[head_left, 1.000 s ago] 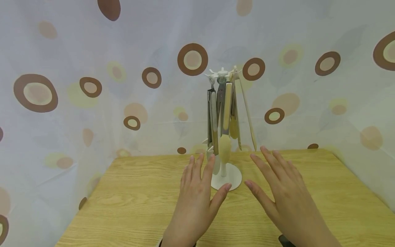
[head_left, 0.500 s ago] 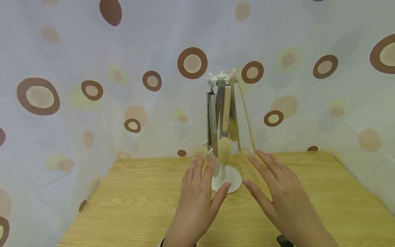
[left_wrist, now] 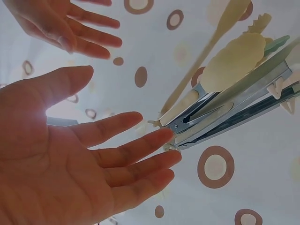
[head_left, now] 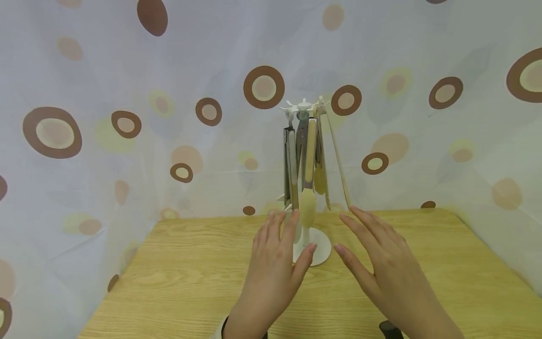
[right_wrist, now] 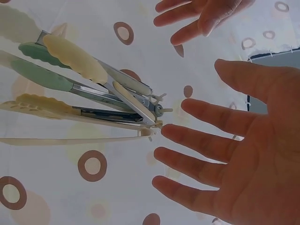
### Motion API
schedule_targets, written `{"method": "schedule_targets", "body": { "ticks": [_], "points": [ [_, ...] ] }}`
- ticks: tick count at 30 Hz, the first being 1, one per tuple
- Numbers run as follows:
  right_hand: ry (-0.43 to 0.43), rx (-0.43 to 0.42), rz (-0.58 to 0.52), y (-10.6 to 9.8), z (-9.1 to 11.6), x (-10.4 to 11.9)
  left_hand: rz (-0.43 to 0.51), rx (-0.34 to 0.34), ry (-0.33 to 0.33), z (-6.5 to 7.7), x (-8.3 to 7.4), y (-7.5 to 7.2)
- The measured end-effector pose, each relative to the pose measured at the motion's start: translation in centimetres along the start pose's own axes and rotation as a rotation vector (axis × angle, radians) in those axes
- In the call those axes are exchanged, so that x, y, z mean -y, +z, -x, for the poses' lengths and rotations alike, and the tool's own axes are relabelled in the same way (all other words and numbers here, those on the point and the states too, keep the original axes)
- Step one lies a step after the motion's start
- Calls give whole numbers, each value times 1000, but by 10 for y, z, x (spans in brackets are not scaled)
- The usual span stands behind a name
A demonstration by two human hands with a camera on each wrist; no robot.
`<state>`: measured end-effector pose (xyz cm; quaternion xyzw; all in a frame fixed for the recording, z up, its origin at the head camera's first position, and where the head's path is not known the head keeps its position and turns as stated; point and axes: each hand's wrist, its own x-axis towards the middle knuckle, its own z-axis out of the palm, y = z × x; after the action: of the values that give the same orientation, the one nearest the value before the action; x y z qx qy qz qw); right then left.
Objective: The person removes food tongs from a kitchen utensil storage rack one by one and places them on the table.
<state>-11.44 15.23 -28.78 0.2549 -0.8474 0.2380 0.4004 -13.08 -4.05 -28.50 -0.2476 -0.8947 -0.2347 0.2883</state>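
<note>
A white utensil stand [head_left: 322, 247] holds several hanging kitchen tools. Among them are metal tongs with cream tips [head_left: 309, 207] and, clearer in the right wrist view, tongs with green tips [right_wrist: 42, 75]. A long thin cream utensil [head_left: 338, 160] slants out on the stand's right side; its kind is unclear. My left hand [head_left: 273, 268] is held before the stand, palm away from me, fingers extended, hiding part of the round base. To the right, my right hand [head_left: 387, 263] is spread the same way. Neither holds anything, and a gap separates the two thumbs.
The stand is on a wood-grain table [head_left: 182, 278]. Behind and at both sides hangs a pale curtain [head_left: 228, 42] printed with brown and yellow ovals. A dark object, perhaps a wrist strap [head_left: 390, 329], shows by the right wrist.
The head view has shifted a little, so the stand sits slightly lower. My left hand has moved slightly up and right. The right hand has barely moved, and its fingers remain extended.
</note>
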Motion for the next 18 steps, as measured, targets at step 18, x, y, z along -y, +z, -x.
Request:
{"method": "schedule_targets", "body": {
  "ticks": [18],
  "points": [
    [-21, -27, -16, 4, -1, -1, -27, -169, 125, -18, 9, -3]
  ]
}}
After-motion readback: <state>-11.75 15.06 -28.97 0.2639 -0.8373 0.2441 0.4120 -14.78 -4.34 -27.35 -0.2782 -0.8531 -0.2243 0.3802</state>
